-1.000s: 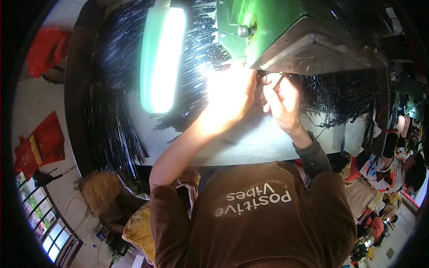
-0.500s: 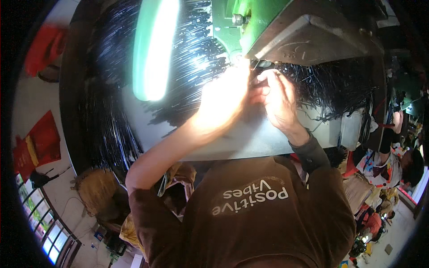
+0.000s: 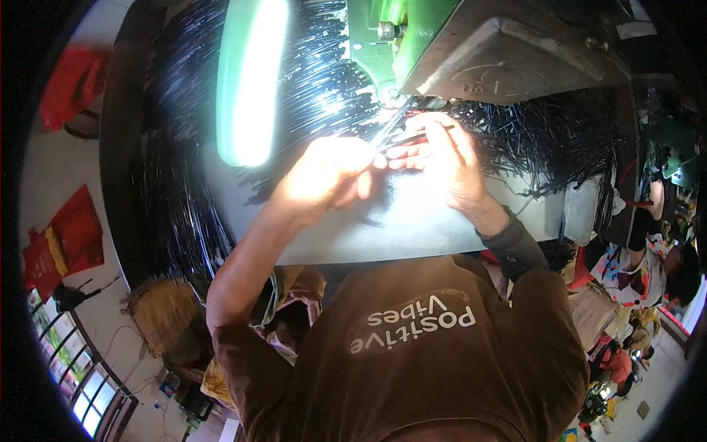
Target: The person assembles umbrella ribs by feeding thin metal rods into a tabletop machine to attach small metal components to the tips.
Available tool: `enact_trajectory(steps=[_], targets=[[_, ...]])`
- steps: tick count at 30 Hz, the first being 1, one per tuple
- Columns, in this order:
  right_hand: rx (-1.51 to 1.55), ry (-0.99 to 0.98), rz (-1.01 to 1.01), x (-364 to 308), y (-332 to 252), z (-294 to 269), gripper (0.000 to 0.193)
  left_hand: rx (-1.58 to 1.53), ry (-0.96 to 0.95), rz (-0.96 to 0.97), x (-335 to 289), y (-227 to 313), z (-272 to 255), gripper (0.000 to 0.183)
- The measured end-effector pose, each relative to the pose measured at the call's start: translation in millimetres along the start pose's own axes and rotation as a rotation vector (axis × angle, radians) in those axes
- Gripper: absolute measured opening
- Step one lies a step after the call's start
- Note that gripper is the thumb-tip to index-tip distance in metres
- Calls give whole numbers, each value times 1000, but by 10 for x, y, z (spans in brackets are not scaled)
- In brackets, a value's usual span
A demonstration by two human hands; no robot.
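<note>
Black strip (image 3: pixel 406 141): where, and how made?

Between both hands, just below the machine's green metal body (image 3: pixel 368 62), above a pale, smooth tabletop (image 3: pixel 346 239). Looks thin, narrow and dark; hard to name the exact material under such glare.

And the long axis?

Slants across the view, lower at the left hand (image 3: pixel 324 177), higher at the right hand (image 3: pixel 458 166). Lies nearer level than upright, upper end pointing right.

Fingers?

Closed in a pinch on both sides: left on the lower end, right on the upper part, with other right fingers stretched out below the strip.

Round about?

Glossy, straight black strands (image 3: pixel 317 81) to the left, tangled dark lengths (image 3: pixel 552 147) to the right, plus a glowing, round-ended lamp (image 3: pixel 254 81).
</note>
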State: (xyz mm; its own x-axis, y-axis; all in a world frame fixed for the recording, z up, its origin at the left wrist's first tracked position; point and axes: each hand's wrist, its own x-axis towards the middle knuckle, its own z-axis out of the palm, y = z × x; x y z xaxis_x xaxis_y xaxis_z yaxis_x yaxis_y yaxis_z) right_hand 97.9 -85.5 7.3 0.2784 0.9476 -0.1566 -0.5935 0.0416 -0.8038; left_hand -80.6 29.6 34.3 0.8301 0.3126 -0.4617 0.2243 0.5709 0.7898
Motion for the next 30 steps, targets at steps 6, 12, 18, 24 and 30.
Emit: enact_trajectory(steps=[6,12,18,24,30], targets=[[155,2,178,110,47,-54,27,78,82,57,-199,44,-69,23],[-221,-171,78,138,55,-15,30,840,219,383,-294,129,-46,18],[163,95,131,30,-78,100,24,3,430,145,-406,64,-57,29],[106,282,-167,81,-194,-254,25,-585,180,297,171,-91,179,22],[145,208,-299,150,-171,-361,21,-758,153,425,629,-28,274,20]])
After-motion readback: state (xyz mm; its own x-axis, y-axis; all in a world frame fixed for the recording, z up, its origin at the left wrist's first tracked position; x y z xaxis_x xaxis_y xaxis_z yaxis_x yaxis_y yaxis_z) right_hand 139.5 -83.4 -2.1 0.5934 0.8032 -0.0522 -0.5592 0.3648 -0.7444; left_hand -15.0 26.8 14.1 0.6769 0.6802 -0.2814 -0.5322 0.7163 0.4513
